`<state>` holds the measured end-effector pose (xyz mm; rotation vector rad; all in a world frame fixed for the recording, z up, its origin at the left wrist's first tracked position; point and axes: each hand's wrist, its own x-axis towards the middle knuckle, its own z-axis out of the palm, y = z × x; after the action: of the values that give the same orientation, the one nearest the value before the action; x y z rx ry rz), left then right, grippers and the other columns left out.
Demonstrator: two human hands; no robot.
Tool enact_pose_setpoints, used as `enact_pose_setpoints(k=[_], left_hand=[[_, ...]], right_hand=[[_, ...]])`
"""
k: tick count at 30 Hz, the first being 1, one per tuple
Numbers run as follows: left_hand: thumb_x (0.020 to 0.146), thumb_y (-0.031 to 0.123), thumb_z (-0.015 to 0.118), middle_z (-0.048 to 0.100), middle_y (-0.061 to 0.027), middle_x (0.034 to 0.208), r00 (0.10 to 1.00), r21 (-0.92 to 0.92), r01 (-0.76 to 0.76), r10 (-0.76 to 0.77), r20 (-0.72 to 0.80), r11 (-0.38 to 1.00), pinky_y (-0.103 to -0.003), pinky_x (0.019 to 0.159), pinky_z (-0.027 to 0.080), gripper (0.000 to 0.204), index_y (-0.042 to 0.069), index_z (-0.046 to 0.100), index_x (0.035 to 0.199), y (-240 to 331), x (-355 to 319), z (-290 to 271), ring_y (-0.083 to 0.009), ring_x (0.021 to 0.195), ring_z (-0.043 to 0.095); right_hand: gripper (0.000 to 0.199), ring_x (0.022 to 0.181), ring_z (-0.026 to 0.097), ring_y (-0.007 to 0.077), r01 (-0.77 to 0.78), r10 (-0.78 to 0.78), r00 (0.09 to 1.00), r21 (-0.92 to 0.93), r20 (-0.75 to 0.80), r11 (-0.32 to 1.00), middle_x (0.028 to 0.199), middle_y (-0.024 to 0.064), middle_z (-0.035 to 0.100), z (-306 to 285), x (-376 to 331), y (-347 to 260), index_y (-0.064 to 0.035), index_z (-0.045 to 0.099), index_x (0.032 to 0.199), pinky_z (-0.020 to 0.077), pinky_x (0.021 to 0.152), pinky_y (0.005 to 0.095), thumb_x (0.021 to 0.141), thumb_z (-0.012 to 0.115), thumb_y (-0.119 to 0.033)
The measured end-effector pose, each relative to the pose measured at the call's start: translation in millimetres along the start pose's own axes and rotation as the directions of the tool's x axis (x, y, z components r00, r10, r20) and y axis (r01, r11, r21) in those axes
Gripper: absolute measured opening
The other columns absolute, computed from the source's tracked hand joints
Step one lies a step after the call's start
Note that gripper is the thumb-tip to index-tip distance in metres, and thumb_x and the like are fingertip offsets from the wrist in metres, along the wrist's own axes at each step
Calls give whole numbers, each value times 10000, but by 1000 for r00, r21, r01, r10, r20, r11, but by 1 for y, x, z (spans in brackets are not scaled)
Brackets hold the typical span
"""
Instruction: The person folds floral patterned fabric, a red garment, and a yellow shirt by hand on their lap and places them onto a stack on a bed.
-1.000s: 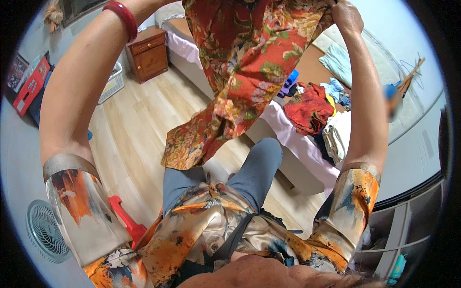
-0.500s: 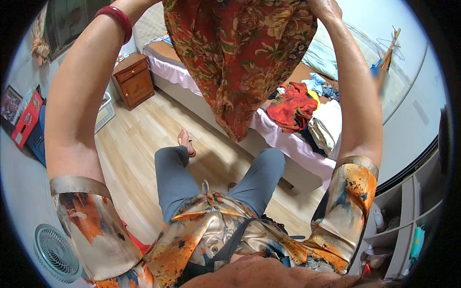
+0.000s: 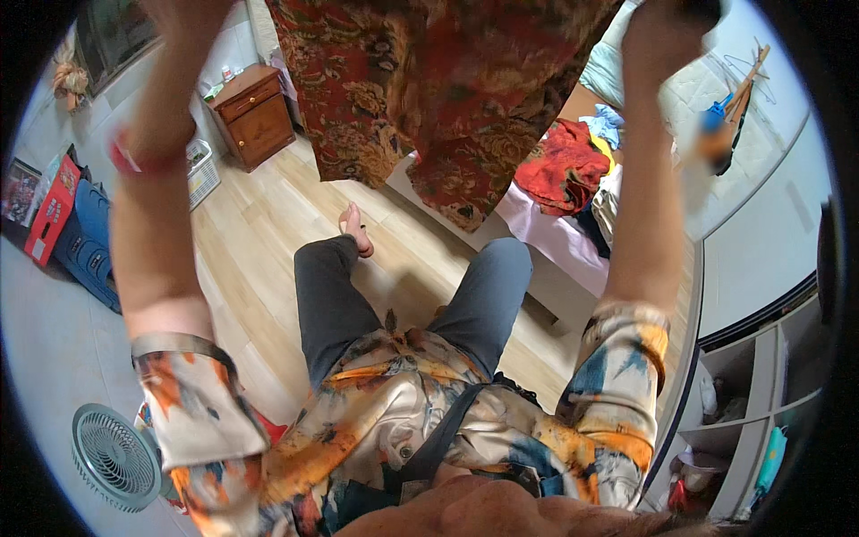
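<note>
A dark red garment (image 3: 358, 98) with a tan floral print hangs spread out in front of me. Its lower end parts into two uneven panels; whether it is a top or trousers I cannot tell. The upper part runs out of the picture. My left hand (image 3: 190, 12) is raised at the upper left, blurred, its fingers cut off by the top edge; the garment hangs stretched from that side. At the upper right my right hand (image 3: 660, 43) is closed and blurred beside the garment's other upper side. Something dark shows at its fingers, too smeared to name.
Folded and heaped clothes (image 3: 564, 168) lie on the bed (image 3: 550, 234) behind the garment. A wooden nightstand (image 3: 255, 125) and a white basket (image 3: 204, 170) stand left. A fan (image 3: 114, 456) is lower left, shelves (image 3: 743, 394) lower right. Hangers (image 3: 744, 85) hang at the right.
Both hands have moved outward and the garment has risen. Its single hanging point has opened into a wider spread with two lower panels.
</note>
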<state>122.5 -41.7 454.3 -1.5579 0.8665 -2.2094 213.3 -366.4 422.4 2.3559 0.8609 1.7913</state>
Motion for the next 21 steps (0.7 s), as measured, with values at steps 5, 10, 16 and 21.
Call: enact_pose_setpoints(k=[5,10,16,21], left_hand=[[744,85,555,599,-163,780,232,-678,156,640,732,718,-399,623,494,66,51,607,766,109,-142,-12,-309,734,597],[728,35,551,581,-198,849,392,-480,337,343,854,810,-394,699,489,99,26,600,813,35,-110,22,-366,805,580],[832,130,599,570,-198,829,419,-504,655,284,862,563,-390,679,452,148,-2,553,881,42,-50,-36,-361,759,554],[897,243,565,492,-133,670,607,-689,655,326,725,312,-351,560,406,242,6,549,853,65,-13,-117,-289,621,505]], right_hand=[[239,758,638,272,-208,-146,47,153,988,966,870,144,665,43,-145,-78,-48,649,1014,501,691,358,855,498,-144],[269,928,628,312,-354,143,810,279,569,893,938,201,646,30,-78,22,-118,660,1047,490,804,388,797,560,-108],[215,785,595,285,-387,289,868,188,403,903,835,154,637,23,-14,47,-70,628,972,471,727,400,791,516,-41],[273,720,497,142,6,-120,931,316,345,949,806,13,606,87,10,59,-75,621,878,431,690,342,912,384,-205]])
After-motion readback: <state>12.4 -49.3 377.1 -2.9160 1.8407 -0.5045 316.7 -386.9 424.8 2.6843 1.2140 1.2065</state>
